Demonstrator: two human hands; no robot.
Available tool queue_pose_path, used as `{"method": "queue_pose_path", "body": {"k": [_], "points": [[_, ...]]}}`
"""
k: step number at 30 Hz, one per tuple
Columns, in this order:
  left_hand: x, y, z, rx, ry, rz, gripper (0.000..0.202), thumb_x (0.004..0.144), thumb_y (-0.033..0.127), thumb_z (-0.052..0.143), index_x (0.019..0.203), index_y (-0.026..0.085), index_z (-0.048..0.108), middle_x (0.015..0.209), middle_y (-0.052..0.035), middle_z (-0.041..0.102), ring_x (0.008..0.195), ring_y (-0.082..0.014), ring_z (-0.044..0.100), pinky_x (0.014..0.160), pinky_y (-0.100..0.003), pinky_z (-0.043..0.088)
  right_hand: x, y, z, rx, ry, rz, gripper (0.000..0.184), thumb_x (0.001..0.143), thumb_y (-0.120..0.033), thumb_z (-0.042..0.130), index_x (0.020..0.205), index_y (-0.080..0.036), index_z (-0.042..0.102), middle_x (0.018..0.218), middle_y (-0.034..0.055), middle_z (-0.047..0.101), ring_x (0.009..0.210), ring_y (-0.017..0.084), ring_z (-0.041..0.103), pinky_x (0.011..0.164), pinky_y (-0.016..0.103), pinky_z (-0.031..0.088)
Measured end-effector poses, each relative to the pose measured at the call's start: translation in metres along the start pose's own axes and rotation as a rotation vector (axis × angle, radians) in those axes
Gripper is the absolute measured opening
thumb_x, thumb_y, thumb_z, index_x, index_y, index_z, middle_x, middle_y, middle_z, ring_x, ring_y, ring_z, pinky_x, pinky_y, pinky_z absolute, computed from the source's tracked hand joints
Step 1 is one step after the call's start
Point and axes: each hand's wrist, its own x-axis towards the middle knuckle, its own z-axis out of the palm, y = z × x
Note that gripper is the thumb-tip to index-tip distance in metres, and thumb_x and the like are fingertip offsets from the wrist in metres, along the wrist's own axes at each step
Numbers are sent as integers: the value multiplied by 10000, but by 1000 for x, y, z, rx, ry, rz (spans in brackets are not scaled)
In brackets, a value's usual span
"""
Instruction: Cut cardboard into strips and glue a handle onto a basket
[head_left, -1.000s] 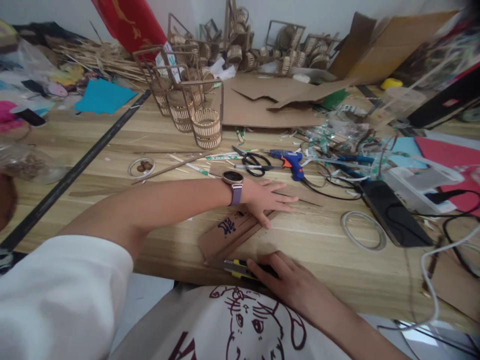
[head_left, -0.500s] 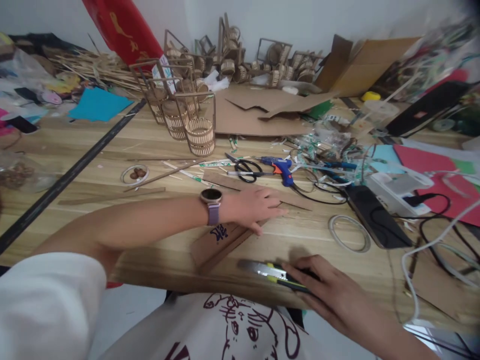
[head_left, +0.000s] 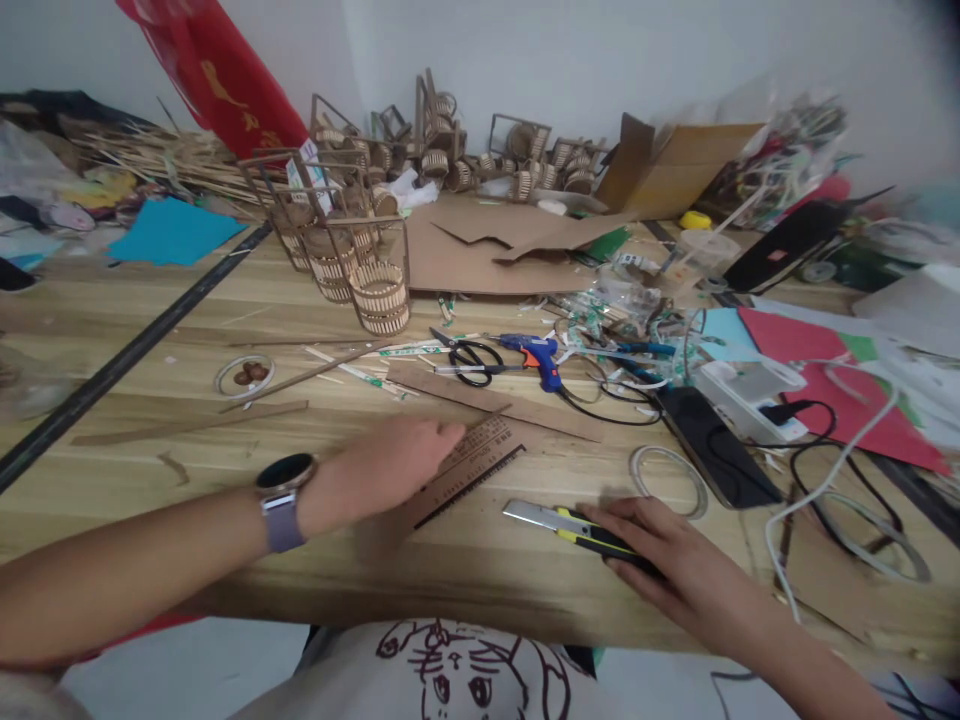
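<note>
In the head view, my left hand (head_left: 390, 465), with a watch on its wrist, is closed at the upper left edge of a brown cardboard piece (head_left: 480, 462). Dark printed lettering shows on the cardboard, and my fingers hide part of it. My right hand (head_left: 660, 550) grips a yellow and black utility knife (head_left: 592, 533) low over the near side of the table. Its blade is out and points left, just apart from the cardboard's lower right edge. A long cardboard strip (head_left: 555, 414) lies beyond the printed piece.
Behind are scissors (head_left: 474, 364), a blue glue gun (head_left: 541, 358) and small slatted buckets in wooden frames (head_left: 380, 298). On the right are a tape ring (head_left: 667, 481), a black phone (head_left: 720, 445) and a power strip (head_left: 750, 400) with cables. A ring with brown balls (head_left: 245, 377) sits left.
My left hand has drawn left and turned the cardboard: the blue mark is gone and printed lettering now faces up. My right hand still holds the knife. The view has shifted slightly.
</note>
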Motion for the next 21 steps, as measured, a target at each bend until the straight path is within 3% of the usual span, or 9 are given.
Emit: {"method": "queue_pose_path", "body": {"k": [2,4,6,9,13,18,21], "points": [[-11,-11,-3,149,54,-102,359,911,25,455,1203,158,618,1016,-136,693,928,-291,661,775,-372,516,2,0,-4,11,-25,8,444,958,-248,551,1398,-269,608,1188,129,702,1103,256,677,912,405,597],[-19,-10,-4,278,110,-185,307,930,72,498,1207,125,620,1085,-186,658,1015,-344,619,821,-435,515,7,-2,-9,30,-56,14,404,967,-295,566,1363,-265,638,1180,133,711,1095,262,681,908,411,595],[-23,3,-2,230,68,-130,233,965,254,593,1161,136,637,1090,-174,649,1012,-350,602,854,-463,514,16,-5,-15,31,-74,32,373,979,-359,572,1329,-265,663,1172,131,718,1081,266,686,907,421,590],[-22,28,5,76,-41,-75,446,887,446,739,1201,152,623,1168,-156,638,1061,-345,596,905,-461,515,40,-6,-20,-61,-9,52,358,1002,-401,536,1294,-249,679,1175,132,716,1060,273,681,892,434,580],[-16,41,11,11,-106,-106,447,834,334,810,1195,141,632,1220,-165,627,1116,-352,589,948,-465,511,77,6,-16,-257,102,62,385,992,-350,555,1338,-206,642,1264,165,679,1113,303,652,906,460,550],[-15,36,7,-26,-127,-60,264,898,208,657,1147,124,657,1181,-170,666,1075,-361,626,914,-480,527,106,23,-14,-438,0,37,380,951,-151,552,1321,-171,639,1226,144,727,1080,286,680,908,433,515],[-20,28,2,-49,-106,-42,285,906,113,531,1160,134,660,1094,-145,719,964,-325,684,831,-426,546,107,29,-25,-481,-3,13,408,924,-67,496,1286,-169,654,1125,129,769,987,257,715,877,393,503]]}}
